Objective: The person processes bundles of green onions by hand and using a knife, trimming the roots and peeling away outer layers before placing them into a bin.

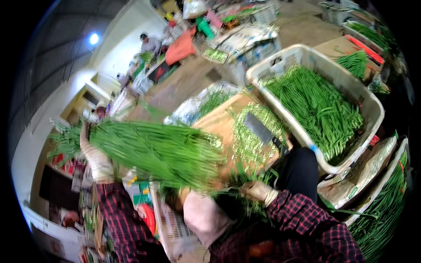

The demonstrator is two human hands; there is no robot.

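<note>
A large bunch of long green stalks point(153, 149), like chives, stretches sideways across the front, blurred by motion. My left hand point(84, 131), in a pale glove, is closed around its far left end, the fingers partly hidden by the greens. The bunch's pale ends reach over a wooden board point(215, 122). Chopped pale green trimmings point(245, 144) cover the board's right side, and a cleaver point(258, 128) lies flat on them. At the board's near edge, my gloved right hand point(256, 191) is closed, apparently on a few loose green strands.
A white plastic crate point(380, 116) holding cut green stalks stands right of the board. Sacks point(359, 175) and more greens point(381, 223) lie at the lower right. A perforated white crate point(177, 225) sits below the bunch. Other people point(150, 44) are in the background.
</note>
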